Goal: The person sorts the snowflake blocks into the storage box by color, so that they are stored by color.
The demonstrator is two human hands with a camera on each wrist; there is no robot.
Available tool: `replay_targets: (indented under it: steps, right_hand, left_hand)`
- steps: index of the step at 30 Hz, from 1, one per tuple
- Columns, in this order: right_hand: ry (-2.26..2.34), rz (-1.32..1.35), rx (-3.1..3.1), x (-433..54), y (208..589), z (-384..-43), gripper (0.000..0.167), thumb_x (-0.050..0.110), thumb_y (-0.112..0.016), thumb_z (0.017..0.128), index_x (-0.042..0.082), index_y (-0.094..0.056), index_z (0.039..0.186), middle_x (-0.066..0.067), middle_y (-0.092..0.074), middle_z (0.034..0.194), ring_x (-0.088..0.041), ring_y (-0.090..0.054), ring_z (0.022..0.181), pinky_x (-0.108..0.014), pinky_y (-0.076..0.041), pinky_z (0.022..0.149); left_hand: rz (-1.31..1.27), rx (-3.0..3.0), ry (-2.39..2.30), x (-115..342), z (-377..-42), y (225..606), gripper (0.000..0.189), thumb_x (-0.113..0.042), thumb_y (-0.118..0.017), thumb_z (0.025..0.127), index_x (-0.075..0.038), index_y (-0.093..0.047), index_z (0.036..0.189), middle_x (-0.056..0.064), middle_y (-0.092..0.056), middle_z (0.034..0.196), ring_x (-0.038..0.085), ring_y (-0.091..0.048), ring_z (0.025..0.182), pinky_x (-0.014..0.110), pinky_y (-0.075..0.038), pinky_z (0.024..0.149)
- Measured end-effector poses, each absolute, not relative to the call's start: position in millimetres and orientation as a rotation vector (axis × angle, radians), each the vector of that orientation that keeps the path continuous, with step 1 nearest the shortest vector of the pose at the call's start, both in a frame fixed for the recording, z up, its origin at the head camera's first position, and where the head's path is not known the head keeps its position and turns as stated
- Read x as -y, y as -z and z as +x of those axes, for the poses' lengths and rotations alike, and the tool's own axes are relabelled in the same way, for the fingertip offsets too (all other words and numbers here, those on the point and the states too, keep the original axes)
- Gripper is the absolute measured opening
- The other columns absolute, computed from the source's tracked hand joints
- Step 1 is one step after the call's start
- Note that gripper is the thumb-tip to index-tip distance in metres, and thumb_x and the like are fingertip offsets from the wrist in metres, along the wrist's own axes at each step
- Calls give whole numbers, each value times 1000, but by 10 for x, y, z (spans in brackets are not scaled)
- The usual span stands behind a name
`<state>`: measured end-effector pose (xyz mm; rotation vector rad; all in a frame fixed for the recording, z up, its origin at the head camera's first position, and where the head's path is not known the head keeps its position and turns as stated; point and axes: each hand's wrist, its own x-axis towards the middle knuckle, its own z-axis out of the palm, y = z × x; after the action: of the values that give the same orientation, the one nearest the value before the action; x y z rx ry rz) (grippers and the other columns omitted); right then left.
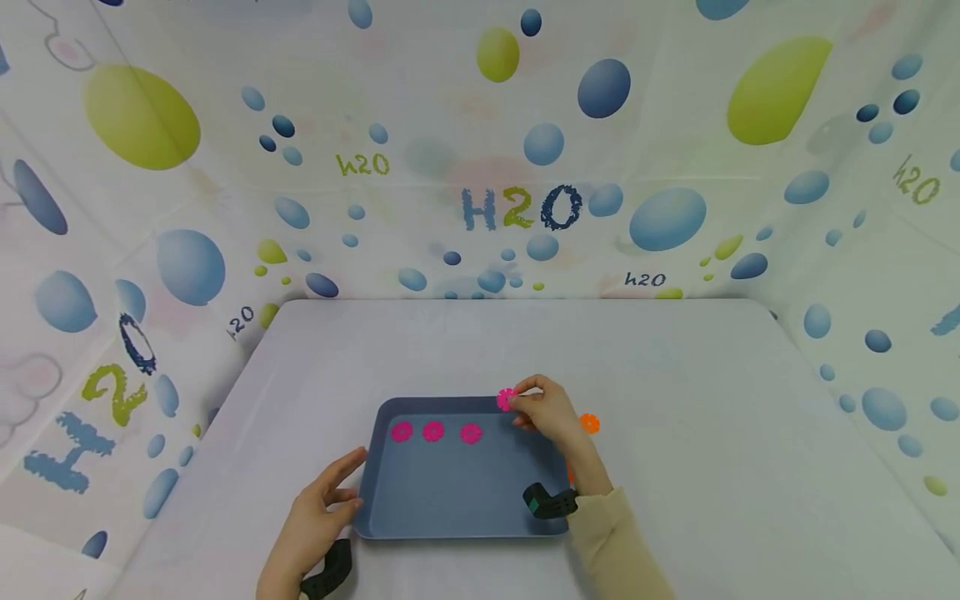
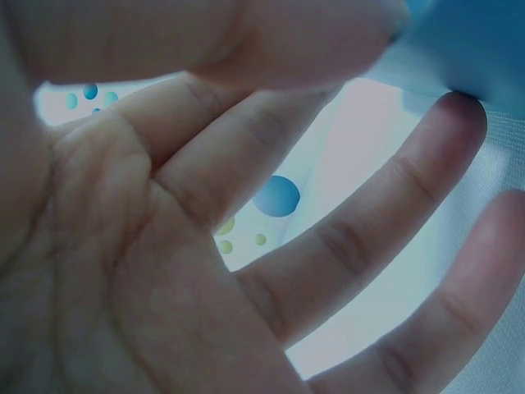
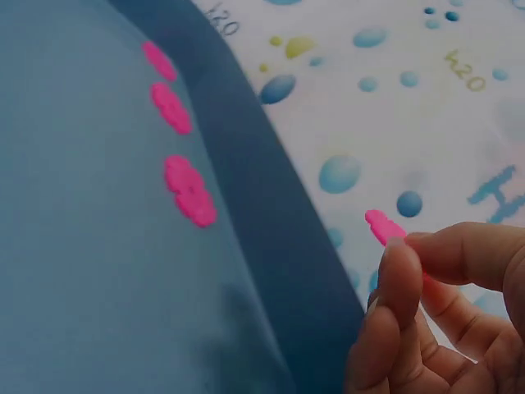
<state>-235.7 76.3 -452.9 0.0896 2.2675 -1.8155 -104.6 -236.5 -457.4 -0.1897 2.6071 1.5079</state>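
Note:
Between thumb and index fingertip, my right hand (image 1: 546, 410) pinches a pink flower-shaped disc (image 1: 505, 400). It is above the far rim of a blue-grey rectangular tray (image 1: 450, 532). In the right wrist view that disc (image 3: 383, 226) shows edge-on, partly covered by the fingertips. Three more pink flower-shaped discs, the left one (image 1: 402, 431), the middle one (image 1: 433, 431) and the right one (image 1: 471, 432), lie in a row along the tray's far side. My left hand (image 1: 318, 512) is at the tray's left edge, its fairly straight fingers touching the outer wall (image 2: 459, 49).
An orange flower-shaped disc (image 1: 590, 423) lies on the white table (image 1: 712, 417), right of the tray. More orange (image 1: 570, 475) peeks out beside my right forearm. Behind the table hangs a patterned cloth (image 1: 420, 83), which also covers the sides.

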Motion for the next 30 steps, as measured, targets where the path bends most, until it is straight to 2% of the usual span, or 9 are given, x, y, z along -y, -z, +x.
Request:
replay_targets:
  steps: [7,14,18,25,30]
  right_hand:
    - [1659,29,-2463,-666,4601,-2301,8,5,-62,87,3,-61,95,-9,-63,68,-19,-64,56,-29,-55,57]
    - [1405,-99,-2665,-602,4639,-2250,6,2,-62,81,0,-61,87,-5,-65,63,-9,-59,49,-24,-48,49]
    - [1298,-119,-2767,-590,4625,-2219,4,2,-62,79,1,-61,84,-4,-63,60,-9,-57,48,-23,-44,47]
    - [1097,-84,-2881,-567,4649,-2212,5,2,-65,77,1,-66,82,-8,-67,75,-16,-57,63,-27,-46,58]
    - [1068,-97,-2932,-561,4703,-2205,2,2,-65,77,3,-67,78,-8,-68,77,-19,-58,67,-30,-48,61]
  left_hand:
    - [-190,-2606,-1504,2367,-1042,4576,66,7,-60,86,-15,-43,146,13,-44,150,33,-62,111,20,-53,72]
    - [-168,-2613,-1511,2368,-1040,4567,66,8,-60,86,-15,-43,146,14,-44,150,33,-62,110,20,-53,71]
    - [-178,-2611,-1503,2360,-1038,4568,66,8,-60,86,-15,-43,146,14,-44,150,33,-62,111,20,-53,72]
    - [-198,-2603,-1490,2355,-1039,4563,66,8,-59,87,-16,-42,146,13,-43,151,33,-61,111,21,-53,71]
    - [-190,-2609,-1479,2355,-1039,4553,66,7,-59,87,-16,-42,146,13,-43,151,34,-61,112,21,-52,71]
